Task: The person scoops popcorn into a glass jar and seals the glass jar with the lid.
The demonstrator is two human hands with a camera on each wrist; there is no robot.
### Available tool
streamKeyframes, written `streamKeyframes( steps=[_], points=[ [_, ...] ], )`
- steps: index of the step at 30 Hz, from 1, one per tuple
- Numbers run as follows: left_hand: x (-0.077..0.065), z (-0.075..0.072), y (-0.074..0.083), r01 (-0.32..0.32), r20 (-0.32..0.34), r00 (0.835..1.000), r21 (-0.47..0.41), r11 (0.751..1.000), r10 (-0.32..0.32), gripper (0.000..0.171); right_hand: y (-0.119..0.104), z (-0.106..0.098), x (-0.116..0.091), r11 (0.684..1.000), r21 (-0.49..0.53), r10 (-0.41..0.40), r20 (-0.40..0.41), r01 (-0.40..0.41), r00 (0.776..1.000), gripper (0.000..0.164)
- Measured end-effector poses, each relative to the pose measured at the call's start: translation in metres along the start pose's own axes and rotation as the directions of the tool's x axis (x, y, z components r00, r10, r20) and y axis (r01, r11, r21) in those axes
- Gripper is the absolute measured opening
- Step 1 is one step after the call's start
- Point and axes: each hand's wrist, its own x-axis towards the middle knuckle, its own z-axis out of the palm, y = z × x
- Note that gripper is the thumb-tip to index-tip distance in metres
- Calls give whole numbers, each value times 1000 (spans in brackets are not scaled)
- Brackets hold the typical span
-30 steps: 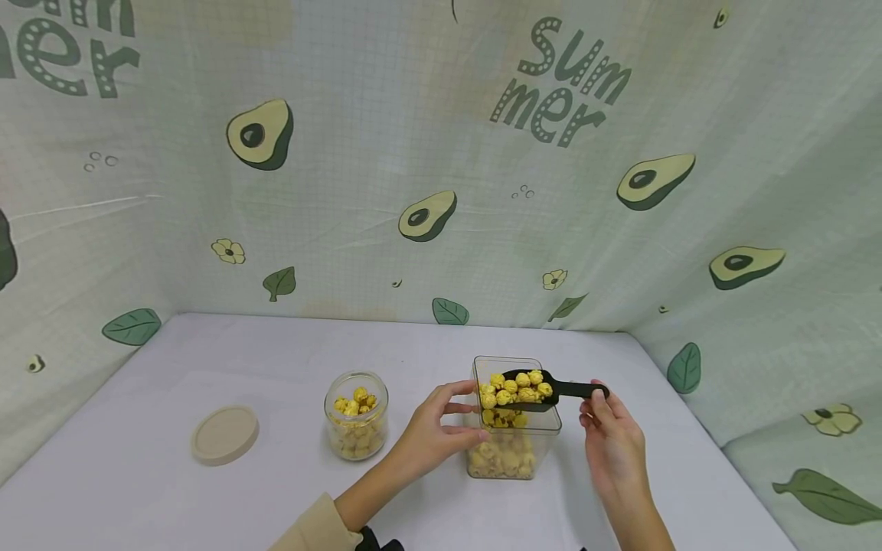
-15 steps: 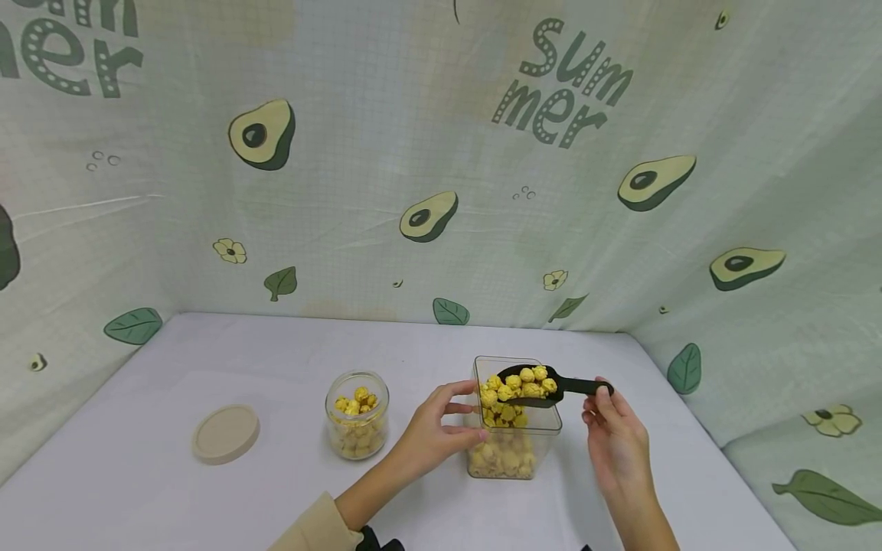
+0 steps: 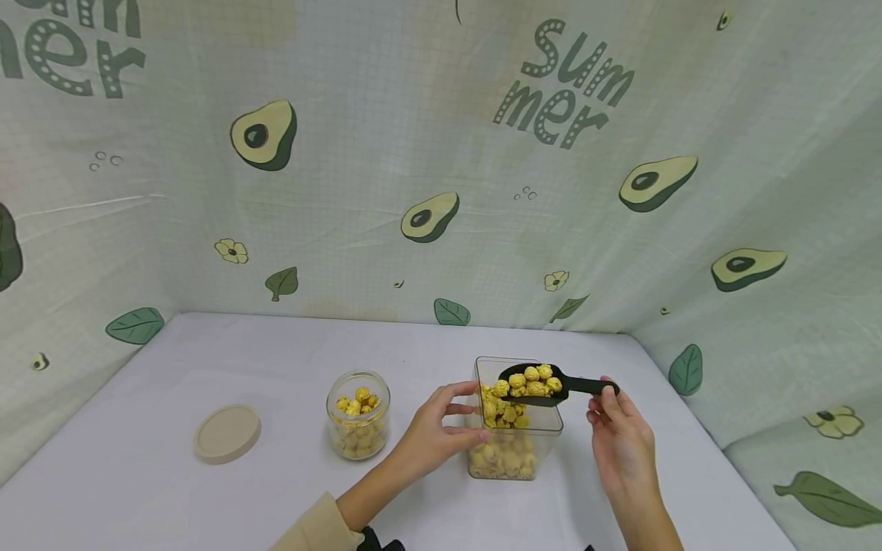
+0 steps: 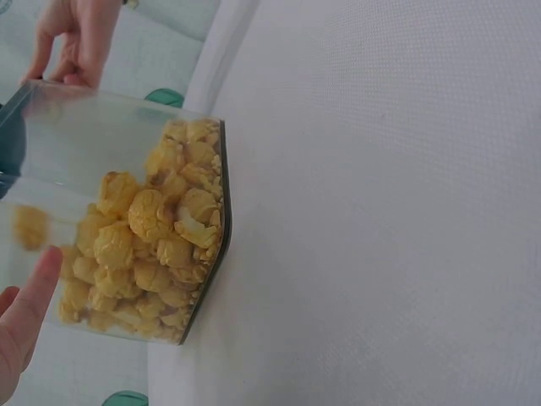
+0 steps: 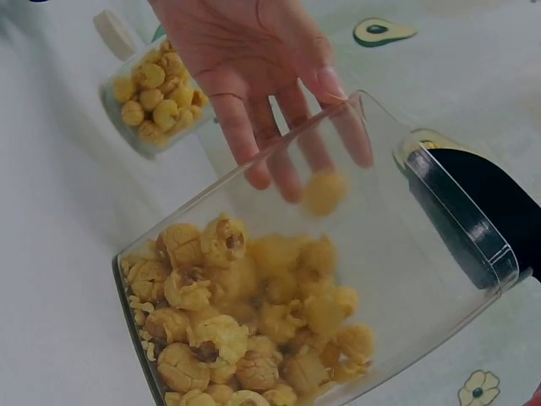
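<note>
My right hand (image 3: 623, 440) pinches the handle of a black scoop (image 3: 584, 385) between thumb and fingers. The scoop lies tilted over the mouth of a clear square container (image 3: 547, 442), loaded with yellow popcorn (image 3: 530, 384). More popcorn (image 4: 148, 216) fills the container's lower part, and one blurred popcorn piece (image 5: 325, 193) shows above that heap in the right wrist view. My left hand (image 3: 436, 432) holds the container's left side near the rim, thumb at the near corner and fingers along the wall. The right wrist view shows this left hand (image 5: 254, 59) from across the container.
Left of the container stands an open glass jar (image 3: 357, 436), partly filled with popcorn. Farther left, a round beige lid (image 3: 227, 435) lies on the white tabletop (image 3: 296, 367). A cloth printed with avocados (image 3: 344, 168) hangs behind and at both sides.
My right hand has drawn the scoop a little to the right, and popcorn has shifted towards its lip, over the container. The left hand has kept its place.
</note>
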Motion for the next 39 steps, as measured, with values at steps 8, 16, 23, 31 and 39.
streamKeyframes(
  steps=[8, 16, 23, 31, 39],
  points=[
    [-1, 0, 1, 23, -2, 1000, 0, 1000, -23, 62, -5, 1, 0, 1000, 29, 5, -4, -5, 1000, 14],
    [0, 0, 0, 26, -6, 1000, -3, 1000, -26, 62, -7, 10, 0, 999, 45, -21, 51, 19, 998, 15],
    [0, 1, -1, 27, -8, 1000, -7, 1000, -27, 60, -8, 23, -2, 999, 48, -30, 82, 26, 996, 14],
    [-3, -2, -1, 20, -16, 1000, -17, 1000, -20, 60, -7, 37, -4, 997, 68, -43, 134, 34, 990, 15],
    [-8, -15, 8, -54, -66, 996, 47, 997, 57, 59, -5, 48, -5, 999, 30, -18, 118, 14, 993, 14]
  ],
)
